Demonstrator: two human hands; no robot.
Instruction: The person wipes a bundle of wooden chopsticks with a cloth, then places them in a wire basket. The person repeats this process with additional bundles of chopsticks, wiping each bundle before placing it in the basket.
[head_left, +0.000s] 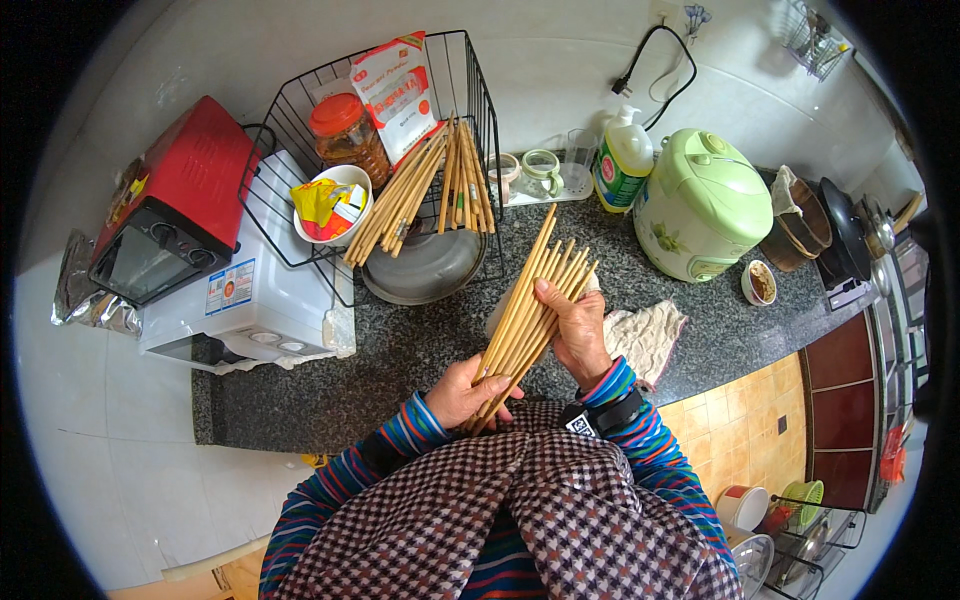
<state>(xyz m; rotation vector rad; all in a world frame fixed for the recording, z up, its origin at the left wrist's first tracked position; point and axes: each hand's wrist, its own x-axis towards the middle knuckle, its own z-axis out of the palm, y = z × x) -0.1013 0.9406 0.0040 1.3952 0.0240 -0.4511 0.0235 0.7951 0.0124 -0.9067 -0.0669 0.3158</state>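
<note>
A bundle of light wooden chopsticks (529, 315) is held slantwise between my two hands over the front of the granite counter. My left hand (471, 391) grips the lower ends near the apron. Further up, my right hand (576, 322) clasps the bundle from the right, its thumb lying across the sticks. Something pale and rounded lies partly hidden behind the bundle. More chopsticks (405, 196) rest in two loose groups on the black wire rack (491, 112). A crumpled beige cloth (643, 337) lies on the counter just right of my right hand.
Left stand a white appliance (277, 300) and a red toaster oven (187, 180). The rack holds a red-lidded jar (349, 135) and a bowl (352, 176); a grey metal pan (424, 266) sits below. Behind are glass mugs (541, 172), a detergent bottle (622, 161) and a green rice cooker (701, 206).
</note>
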